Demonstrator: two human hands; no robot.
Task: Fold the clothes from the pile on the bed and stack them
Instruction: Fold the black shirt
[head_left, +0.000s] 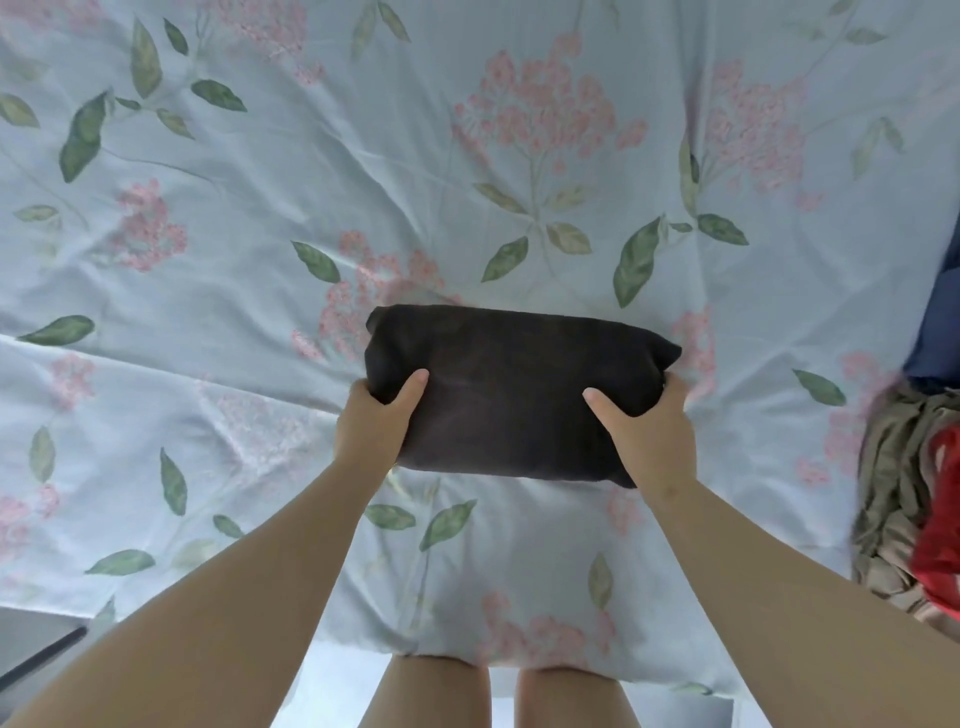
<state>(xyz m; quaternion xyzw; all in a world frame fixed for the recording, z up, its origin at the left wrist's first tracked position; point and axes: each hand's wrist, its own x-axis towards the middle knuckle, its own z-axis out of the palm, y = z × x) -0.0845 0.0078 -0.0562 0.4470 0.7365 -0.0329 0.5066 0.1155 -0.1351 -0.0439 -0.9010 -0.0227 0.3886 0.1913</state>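
Note:
A folded dark brown garment (511, 384) forms a thick rectangle in the middle of the flowered bed sheet (260, 218). My left hand (376, 415) grips its left end, thumb on top and fingers underneath. At the right end my right hand (647, 428) holds it the same way. Whether the garment rests on the sheet or is lifted just above it I cannot tell. The pile of unfolded clothes (898, 499) lies at the right edge of the bed, showing olive-tan cloth and a red piece (943, 514).
A dark blue cloth (937, 332) lies behind the pile at the far right. The bed's near edge runs along the bottom, with my legs (498, 696) against it. Grey floor and a dark strip (36, 660) show at the lower left.

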